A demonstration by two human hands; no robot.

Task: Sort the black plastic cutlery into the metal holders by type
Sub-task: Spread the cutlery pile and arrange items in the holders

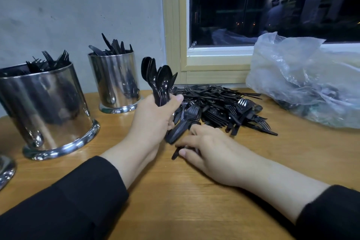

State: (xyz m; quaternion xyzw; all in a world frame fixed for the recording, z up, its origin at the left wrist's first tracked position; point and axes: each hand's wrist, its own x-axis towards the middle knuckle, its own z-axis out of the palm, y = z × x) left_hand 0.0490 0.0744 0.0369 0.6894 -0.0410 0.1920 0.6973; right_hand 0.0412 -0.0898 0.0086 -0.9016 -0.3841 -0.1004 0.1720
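Black plastic cutlery: large unsorted heap on tabletop. Forks in near holder, knives (apparently) in far holder. Left hand grasps spoon bundle; right hand fingers pinch another piece. Much remains.

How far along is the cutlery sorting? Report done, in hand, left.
Done: forks stand in the near metal holder, knives in the far holder. In hand: the left hand grips a bundle of spoons; the right hand picks at a piece on the table. Left: a large mixed pile.
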